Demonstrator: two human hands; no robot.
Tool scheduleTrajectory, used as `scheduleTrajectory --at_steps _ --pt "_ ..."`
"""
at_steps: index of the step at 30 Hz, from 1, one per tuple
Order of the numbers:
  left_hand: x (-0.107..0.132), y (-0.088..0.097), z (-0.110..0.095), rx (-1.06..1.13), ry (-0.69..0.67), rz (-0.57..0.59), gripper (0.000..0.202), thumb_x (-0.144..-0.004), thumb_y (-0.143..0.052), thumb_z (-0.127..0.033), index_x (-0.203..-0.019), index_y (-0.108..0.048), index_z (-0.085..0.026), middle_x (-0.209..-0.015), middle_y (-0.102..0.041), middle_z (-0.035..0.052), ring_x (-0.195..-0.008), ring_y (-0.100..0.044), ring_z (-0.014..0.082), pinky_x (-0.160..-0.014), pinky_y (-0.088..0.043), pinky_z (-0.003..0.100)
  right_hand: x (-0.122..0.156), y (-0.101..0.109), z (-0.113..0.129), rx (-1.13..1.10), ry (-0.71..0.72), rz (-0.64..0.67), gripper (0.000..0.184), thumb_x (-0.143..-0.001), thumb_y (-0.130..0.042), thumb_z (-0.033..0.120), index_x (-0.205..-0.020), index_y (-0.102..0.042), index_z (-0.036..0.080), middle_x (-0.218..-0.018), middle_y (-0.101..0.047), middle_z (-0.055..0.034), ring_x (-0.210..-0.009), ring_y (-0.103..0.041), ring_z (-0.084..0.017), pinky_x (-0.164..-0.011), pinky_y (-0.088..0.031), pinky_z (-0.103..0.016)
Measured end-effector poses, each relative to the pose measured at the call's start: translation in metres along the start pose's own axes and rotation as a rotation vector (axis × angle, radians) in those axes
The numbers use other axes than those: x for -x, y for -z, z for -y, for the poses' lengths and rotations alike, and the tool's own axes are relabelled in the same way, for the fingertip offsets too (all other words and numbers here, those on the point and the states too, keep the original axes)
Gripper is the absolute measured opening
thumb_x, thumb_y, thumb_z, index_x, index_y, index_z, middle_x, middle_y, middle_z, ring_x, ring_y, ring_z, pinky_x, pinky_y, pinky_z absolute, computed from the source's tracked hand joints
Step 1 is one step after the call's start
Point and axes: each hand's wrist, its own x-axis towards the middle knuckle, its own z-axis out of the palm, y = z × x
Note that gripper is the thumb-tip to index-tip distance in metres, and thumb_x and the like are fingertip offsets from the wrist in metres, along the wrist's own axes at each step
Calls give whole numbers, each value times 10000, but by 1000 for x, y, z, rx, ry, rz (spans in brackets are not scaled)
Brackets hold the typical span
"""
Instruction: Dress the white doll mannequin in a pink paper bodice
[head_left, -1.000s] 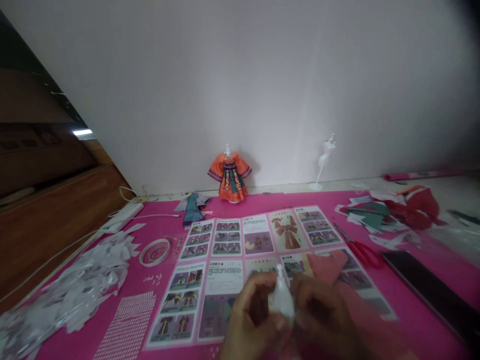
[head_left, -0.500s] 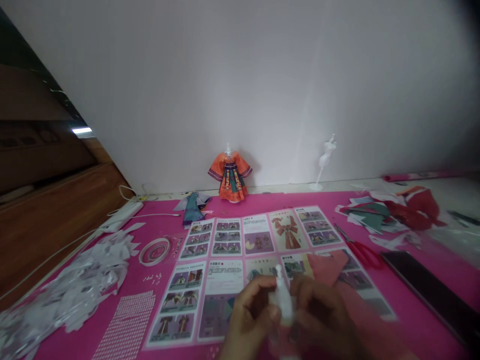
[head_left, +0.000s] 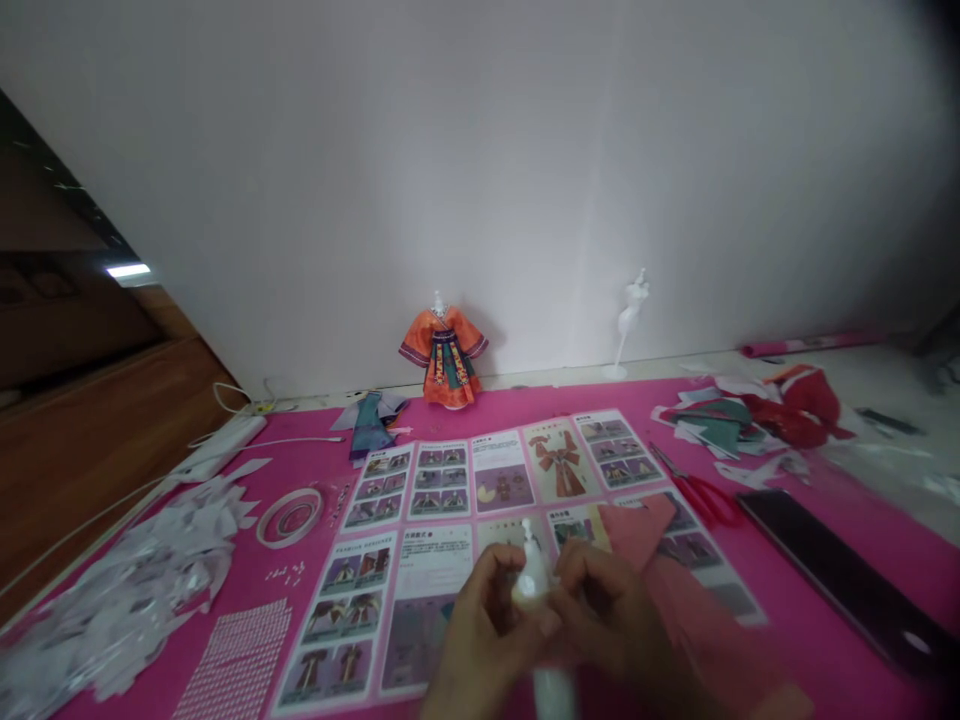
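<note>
A small white dress-form mannequin [head_left: 532, 568] stands upright between my hands, above the instruction sheet. My left hand [head_left: 487, 625] closes on it from the left, thumb and fingers at its waist. From the other side my right hand [head_left: 611, 610] pinches at the same waist. A pale cream piece [head_left: 529, 598] wraps the waist there; its kind is too blurred to tell. Pinkish material shows dimly below my fingers, and the lower end of the form is smeared. Pink fabric pieces [head_left: 641, 530] lie beside my right hand, on the printed instruction sheet [head_left: 435, 565].
A mannequin in an orange robe [head_left: 442, 350] and a bare white mannequin [head_left: 630, 315] stand by the wall. Red scissors [head_left: 701, 495], a dark phone-like slab [head_left: 832, 570] and fabric scraps [head_left: 750, 415] lie right. Tape rolls [head_left: 290, 517], a bead sheet [head_left: 240, 655] and plastic bags [head_left: 142, 590] lie left.
The view has shifted slightly, so most things sit further left. Both hands stay at the mannequin; my right fingers have come in closer to its waist, where the cream piece now shows.
</note>
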Motion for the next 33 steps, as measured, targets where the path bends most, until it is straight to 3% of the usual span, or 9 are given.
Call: scheduleTrajectory --at_steps 2,7,12,17,20,24,33 --pt "-1 -2 2 1 39 -56 503 -606 -838 -369 -934 -484 -229 -679 -577 -43 -541 -500 97 -513 -337 209 0 0 2 48 -1 -2 208 -752 -585 197 -599 -445 196 -582 -441 36 -549 -407 -114 -508 -304 -236" --pt "-2 -7 -13 -89 113 -140 519 -559 -840 -402 -950 -567 -199 -636 -593 -20 -571 -547 147 -573 -401 273 0 2 0 60 35 34 204 -797 -594 256 -634 -486 197 -598 -453 34 -549 -404 -117 -505 -300 -244" --pt "-1 -8 -23 -197 105 -241 487 -554 -815 -344 -945 -577 -178 -651 -543 -33 -596 -505 137 -582 -380 270 -3 3 -2 79 47 16 201 -810 -622 272 -645 -546 186 -610 -491 22 -566 -437 -123 -524 -319 -249" --pt "-2 -6 -17 -302 18 -270 398 -616 -721 -318 -945 -554 -165 -577 -418 -78 -519 -396 110 -497 -305 239 -6 8 8 20 21 63 240 -854 -579 286 -640 -583 175 -613 -526 10 -581 -474 -123 -544 -335 -245" --pt "-4 -5 -11 -341 -6 -250 337 -678 -644 -265 -974 -504 -188 -648 -514 -39 -547 -423 121 -508 -315 245 -7 12 11 -81 12 97 138 -840 -584 236 -742 -668 189 -677 -574 3 -602 -512 -116 -540 -347 -222" --pt "-6 -2 -5 -348 -14 -231 331 -708 -607 -252 -1001 -466 -192 -651 -522 -38 -565 -397 116 -505 -288 232 -8 18 10 -114 122 169 206 -791 -545 128 -853 -716 223 -714 -600 2 -612 -538 -111 -554 -370 -208" --pt "-7 -5 -9 -310 23 -210 371 -633 -634 -243 -950 -446 -202 -613 -547 -61 -526 -450 110 -491 -346 219 -11 20 20 155 400 259 360 -803 -506 35 -1049 -663 246 -808 -632 -23 -743 -604 -138 -669 -454 -238"
